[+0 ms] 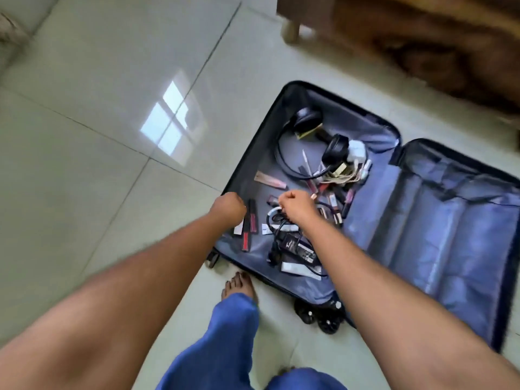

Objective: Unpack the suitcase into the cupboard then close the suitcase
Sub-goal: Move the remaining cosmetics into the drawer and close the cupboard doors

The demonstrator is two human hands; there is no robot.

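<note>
Open blue-lined suitcase (439, 220), cluttered

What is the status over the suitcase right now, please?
Left hand and right hand curled over suitcase; holdings unclear. Suitcase open, headphones, cables, small items inside. Nothing blocking.

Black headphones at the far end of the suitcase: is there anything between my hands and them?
No barrier: the suitcase lies open. The black headphones rest uncovered at the far end. Between them and the right hand and left hand lie only loose cosmetics on the lining, low enough to reach over.
</note>
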